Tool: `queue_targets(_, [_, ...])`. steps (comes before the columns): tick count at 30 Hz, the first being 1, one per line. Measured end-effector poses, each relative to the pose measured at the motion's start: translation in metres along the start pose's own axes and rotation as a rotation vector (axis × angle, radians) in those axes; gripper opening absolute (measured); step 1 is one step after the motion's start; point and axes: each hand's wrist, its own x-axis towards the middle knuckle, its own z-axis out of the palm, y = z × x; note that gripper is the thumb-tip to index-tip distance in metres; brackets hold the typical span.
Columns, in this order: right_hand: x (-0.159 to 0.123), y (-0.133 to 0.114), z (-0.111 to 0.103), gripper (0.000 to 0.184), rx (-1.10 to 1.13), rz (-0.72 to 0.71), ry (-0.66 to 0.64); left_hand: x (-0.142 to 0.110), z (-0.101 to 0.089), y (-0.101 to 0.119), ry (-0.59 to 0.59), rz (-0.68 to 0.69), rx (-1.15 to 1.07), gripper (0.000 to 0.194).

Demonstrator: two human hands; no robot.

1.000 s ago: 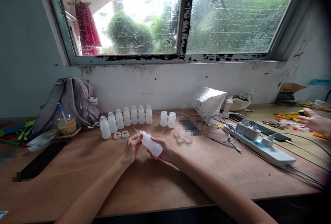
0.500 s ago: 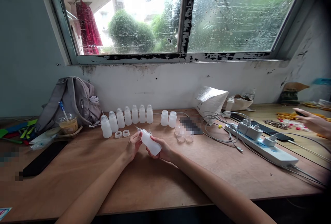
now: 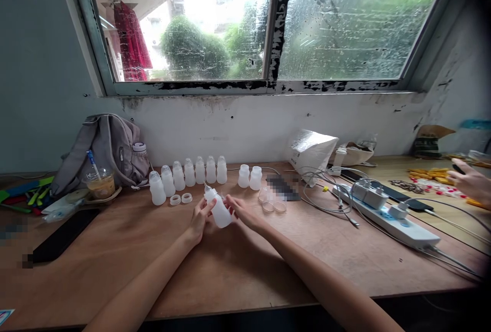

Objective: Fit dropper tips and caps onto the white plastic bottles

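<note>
A frosted white baby bottle (image 3: 221,214) is tilted over the table, its pointed top toward the upper left and its base toward me. My left hand (image 3: 200,218) is closed around it near the collar. At the bottle's right side, the bent fingers of my right hand (image 3: 238,208) press against its upper part; some fingertips are hidden. Left of my hands lie two white collar rings (image 3: 181,199). Behind them stands a row of several capped baby bottles (image 3: 189,172). Two uncapped bottles (image 3: 249,177) stand to the right, near several clear round discs (image 3: 273,205).
A grey backpack (image 3: 103,153), an iced drink cup (image 3: 100,183) and a black flat case (image 3: 65,235) are at left. To the right lie a silver bag (image 3: 312,150), tangled cables and a power strip (image 3: 402,224). Another person's hand (image 3: 466,181) is at far right.
The bottle has turned more upright, with its base shifted left. My right hand has moved from around the lower body up to its upper right side. The other person's hand moved slightly right.
</note>
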Motion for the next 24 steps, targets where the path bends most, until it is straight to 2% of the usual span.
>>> queue_targets(4, [0.013,0.013,-0.049,0.031,-0.589,-0.024,0.345,0.003,-0.007,0.0,0.092,0.007,0.017,0.031])
queue_targets(6, [0.016,0.022,-0.075,0.024,-0.817,0.051,0.492,0.003,-0.008,0.001,0.107,0.002,0.063,0.031])
queue_targets(8, [0.017,0.032,-0.093,0.026,-0.949,0.195,0.53,0.002,-0.008,0.003,0.091,0.0,0.117,0.032])
queue_targets(10, [0.016,0.042,-0.104,0.031,-0.998,0.321,0.497,0.001,-0.006,0.005,0.067,0.007,0.165,0.036])
queue_targets(14, [0.017,0.055,-0.107,0.031,-0.975,0.41,0.425,0.004,-0.005,0.003,0.07,0.018,0.277,0.044])
queue_targets(17, [0.019,0.053,-0.105,0.027,-0.855,0.336,0.461,0.007,-0.008,0.002,0.085,0.093,0.49,0.043])
queue_targets(20, [0.02,0.043,-0.101,0.03,-0.554,0.169,0.518,0.005,-0.012,0.004,0.051,0.2,0.757,0.039])
queue_targets(24, [0.019,0.028,-0.086,0.038,-0.097,0.039,0.423,0.0,-0.011,0.006,-0.023,0.257,0.977,0.038])
